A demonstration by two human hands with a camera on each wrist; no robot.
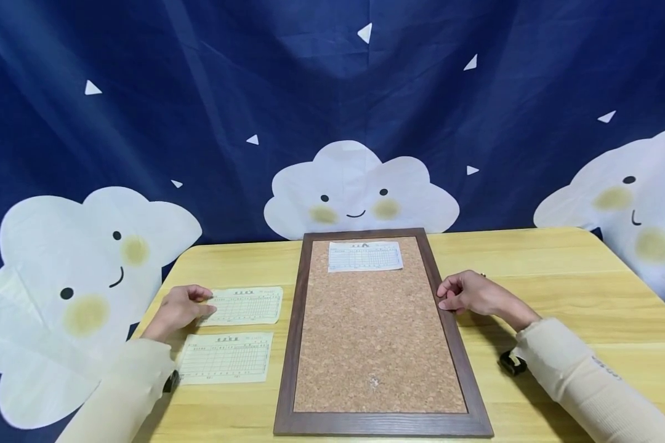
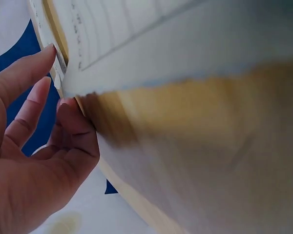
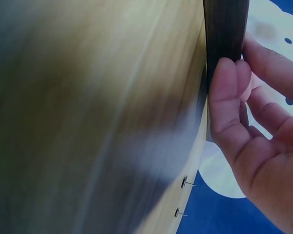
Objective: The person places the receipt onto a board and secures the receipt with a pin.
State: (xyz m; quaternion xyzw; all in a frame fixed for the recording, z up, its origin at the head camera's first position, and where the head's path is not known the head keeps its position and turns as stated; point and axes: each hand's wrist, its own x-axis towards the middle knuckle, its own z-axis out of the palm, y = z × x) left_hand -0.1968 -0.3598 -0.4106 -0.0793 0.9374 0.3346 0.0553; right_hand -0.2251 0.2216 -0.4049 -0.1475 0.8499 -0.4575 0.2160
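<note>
At the far left, a white smiling cloud [image 1: 94, 307] shows on the dark blue curtain [image 1: 310, 74] that hangs behind the wooden tabletop [image 1: 560, 271]. Beside it comes the left hand [image 1: 176, 312], reaching from a cream sleeve; its grip is loosely parted, thumb and forefinger spread, the tips at the left end of the upper slip [image 1: 249, 306]. That printed form lies flat, and just below it on the tabletop lies the lower slip [image 1: 227, 358], similarly ruled.

Next, a little to the right, is the corkboard [image 1: 374, 338] in its dark brown frame [image 1: 383, 424], lying lengthwise away from the person. Near its far end sits a third slip [image 1: 364, 258], with a dark detail at its top edge too small to make out; a pale spot marks the cork near the close end.

At the frame's right side, the right hand [image 1: 471, 295] has its grip closed about the rail, fingers bent against the outer edge. Two small tacks [image 3: 184, 183] are on the tabletop near this hand.
</note>
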